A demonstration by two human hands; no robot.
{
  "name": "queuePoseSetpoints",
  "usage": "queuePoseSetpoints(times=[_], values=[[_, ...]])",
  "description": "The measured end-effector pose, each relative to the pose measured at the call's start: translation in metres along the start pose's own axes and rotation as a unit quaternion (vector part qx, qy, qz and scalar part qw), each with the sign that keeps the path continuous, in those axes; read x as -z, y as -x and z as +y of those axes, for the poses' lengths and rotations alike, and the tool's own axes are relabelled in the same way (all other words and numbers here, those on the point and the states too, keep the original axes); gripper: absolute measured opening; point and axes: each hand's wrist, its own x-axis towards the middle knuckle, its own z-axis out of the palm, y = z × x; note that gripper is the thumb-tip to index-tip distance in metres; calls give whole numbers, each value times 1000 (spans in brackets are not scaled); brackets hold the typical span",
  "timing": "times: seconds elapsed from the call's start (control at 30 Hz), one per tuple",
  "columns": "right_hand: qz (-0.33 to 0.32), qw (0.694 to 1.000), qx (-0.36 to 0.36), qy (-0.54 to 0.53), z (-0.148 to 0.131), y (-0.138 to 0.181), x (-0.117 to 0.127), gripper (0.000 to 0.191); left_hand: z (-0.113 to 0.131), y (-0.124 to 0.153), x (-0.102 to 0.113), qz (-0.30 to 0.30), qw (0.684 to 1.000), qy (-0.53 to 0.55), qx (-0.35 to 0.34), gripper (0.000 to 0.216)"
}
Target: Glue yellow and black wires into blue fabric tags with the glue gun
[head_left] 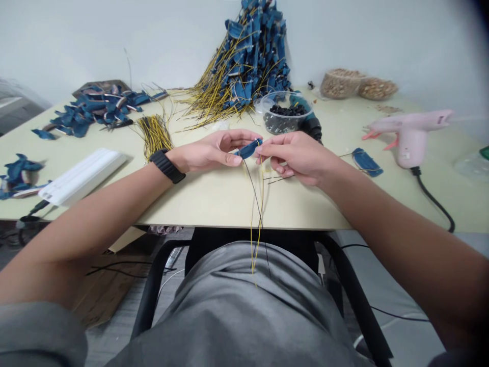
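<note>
Both hands meet over the middle of the table, pinching a small blue fabric leaf between them. My left hand, with a black watch on its wrist, grips the leaf's left end with thumb and fingers closed. My right hand pinches the leaf's right end together with thin yellow and black wires that hang down over the table edge onto my lap. A few loose dark wires lie on the table under my right hand.
A tall pile of finished blue leaves on yellow wires leans on the wall. A clear tub of dark beads, a pink glue gun, a loose blue leaf, a yellow wire bundle, more blue leaves and a white box surround it.
</note>
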Motion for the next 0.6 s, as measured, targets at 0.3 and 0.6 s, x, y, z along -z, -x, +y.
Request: queuePoseSetpoints(times=[0.3,0.6], values=[[41,998,44,31,0,3,-1,42,-3,0,-2,16,1000,-22,-1,88],[117,976,161,91,21,-11,-4,27,-16,-5,5,15,1000,-2,-21,87]])
